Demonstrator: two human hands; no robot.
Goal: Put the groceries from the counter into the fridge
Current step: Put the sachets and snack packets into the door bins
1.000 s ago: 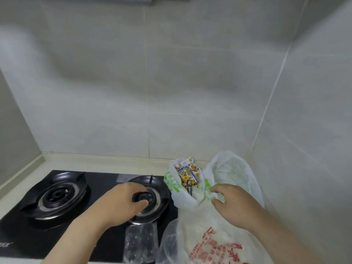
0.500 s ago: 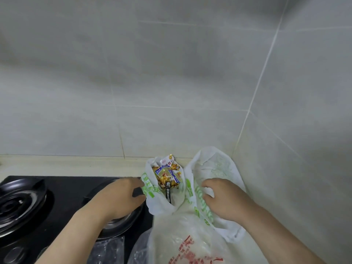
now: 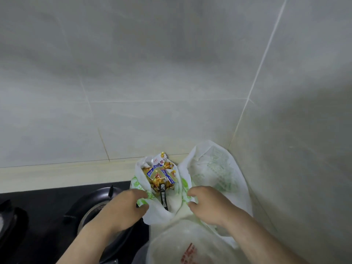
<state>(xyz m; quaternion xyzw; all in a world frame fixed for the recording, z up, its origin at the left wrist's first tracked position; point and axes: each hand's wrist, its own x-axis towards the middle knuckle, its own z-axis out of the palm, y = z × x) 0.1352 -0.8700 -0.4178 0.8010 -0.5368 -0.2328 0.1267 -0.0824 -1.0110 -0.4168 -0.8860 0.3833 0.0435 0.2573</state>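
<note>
My left hand (image 3: 122, 208) and right hand (image 3: 209, 204) pinch the mouth of the bag (image 3: 213, 168) apart, leaving open room above the packet (image 3: 160, 174) between them. The side wall (image 3: 304, 149) stands close on my right and the back wall (image 3: 152, 92) just behind the bag. A burner (image 3: 95, 204) sits under my left wrist, and a red-print bag (image 3: 190, 244) crowds the front.

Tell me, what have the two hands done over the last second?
The left hand moved right, from over the stove burner to the left rim of the green-printed bag, and its fingers now pinch it. The right hand stayed on the right rim, gripping it. The snack packet is still inside the bag, and the red-printed bag still lies in front.
</note>
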